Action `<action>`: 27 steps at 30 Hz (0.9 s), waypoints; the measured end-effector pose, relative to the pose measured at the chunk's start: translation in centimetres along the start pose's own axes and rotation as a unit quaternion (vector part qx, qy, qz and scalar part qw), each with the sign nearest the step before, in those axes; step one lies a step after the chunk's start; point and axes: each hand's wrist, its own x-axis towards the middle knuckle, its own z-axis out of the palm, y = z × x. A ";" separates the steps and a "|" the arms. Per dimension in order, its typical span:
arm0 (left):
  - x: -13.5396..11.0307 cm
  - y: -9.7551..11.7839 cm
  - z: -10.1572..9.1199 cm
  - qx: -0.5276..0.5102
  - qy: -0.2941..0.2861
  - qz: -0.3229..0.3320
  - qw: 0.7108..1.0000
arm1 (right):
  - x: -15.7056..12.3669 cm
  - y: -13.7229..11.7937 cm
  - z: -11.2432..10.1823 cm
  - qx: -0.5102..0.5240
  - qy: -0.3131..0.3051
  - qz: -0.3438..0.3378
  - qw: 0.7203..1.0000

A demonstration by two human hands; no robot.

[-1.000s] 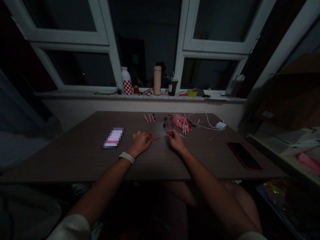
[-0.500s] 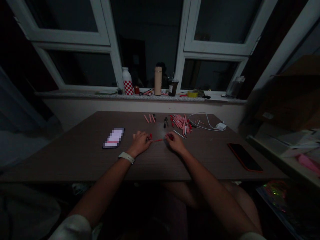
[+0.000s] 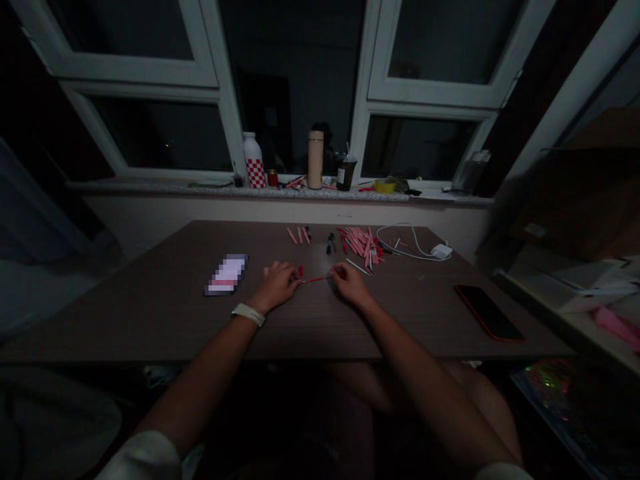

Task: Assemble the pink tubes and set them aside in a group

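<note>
Between my hands, just above or on the desk, runs a thin red pen refill with a pale tip at its left end. My left hand, with a pale watch band on its wrist, is closed, its thumb and finger at that tip. My right hand has its fingers closed around the other end, partly hiding it. A small red piece shows beside the left fingertips. Right of my right hand lies a thin white stick. Behind it is a heap of pink pen barrels mixed with red and dark parts.
Several pink pen pieces and black parts lie at the back of the desk. A lit phone is at left, a dark phone at right. A white charger trails its cable. Bottles stand on the windowsill.
My left hand has shifted slightly left, and the refill's pale tip now shows beside its fingers. My right hand stays nearly in place. The view has tilted slightly.
</note>
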 end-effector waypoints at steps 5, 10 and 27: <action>0.2 0.1 0.3 0.017 0.013 -0.006 1.000 | 0.1 0.4 0.1 -0.027 0.002 -0.016 1.000; 0.2 0.9 -0.2 0.011 0.018 -0.007 1.000 | 0.2 0.5 0.1 -0.030 0.004 -0.020 0.999; 0.1 2.2 -0.1 -0.020 -0.020 0.086 0.996 | -0.1 -0.3 -0.2 -0.043 -0.018 -0.066 0.997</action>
